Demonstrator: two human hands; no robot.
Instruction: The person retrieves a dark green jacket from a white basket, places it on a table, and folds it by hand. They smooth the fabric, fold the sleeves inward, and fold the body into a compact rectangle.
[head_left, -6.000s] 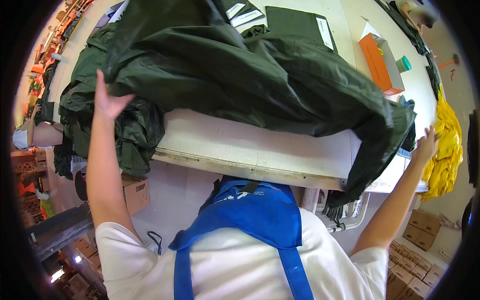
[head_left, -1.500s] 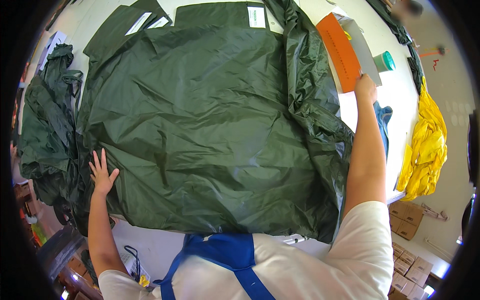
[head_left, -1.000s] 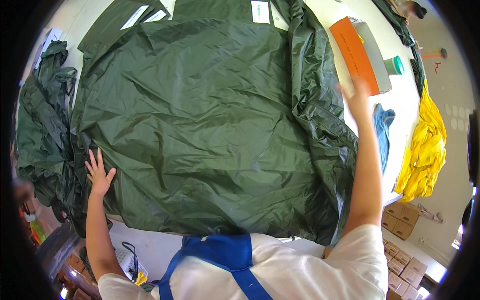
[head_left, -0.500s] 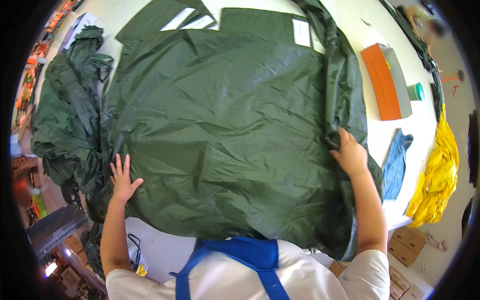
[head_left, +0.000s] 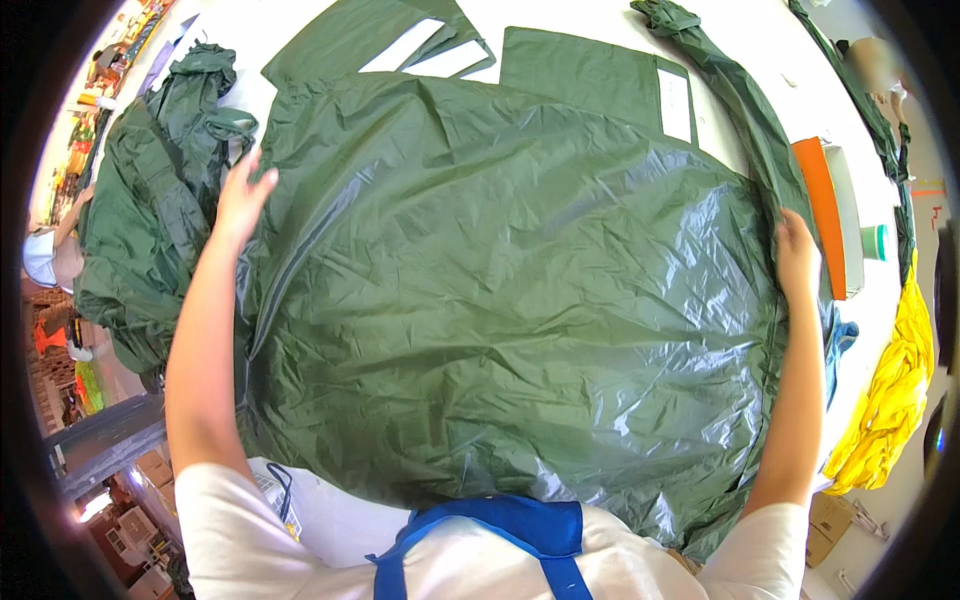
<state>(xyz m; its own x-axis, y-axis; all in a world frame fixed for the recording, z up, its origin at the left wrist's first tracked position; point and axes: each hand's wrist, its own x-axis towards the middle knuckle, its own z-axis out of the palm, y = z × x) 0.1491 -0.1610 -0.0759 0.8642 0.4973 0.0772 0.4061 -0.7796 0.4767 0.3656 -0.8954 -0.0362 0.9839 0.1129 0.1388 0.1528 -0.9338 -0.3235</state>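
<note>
Head view: worn on head, faces steeply down onto table (head_left: 880,330), close above.
Frame edges: left hand (head_left: 243,198), right hand (head_left: 797,255) at opposite sides.

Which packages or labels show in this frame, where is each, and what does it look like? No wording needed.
Flat green pouch: far side of the table, rectangular, dark green.
White label: on that pouch's right end, tall white rectangle.
Two folded green packs: far left of the pouch, each with a slanted white strip.
Orange box: beside the right hand, long, orange side, pale top.
</note>
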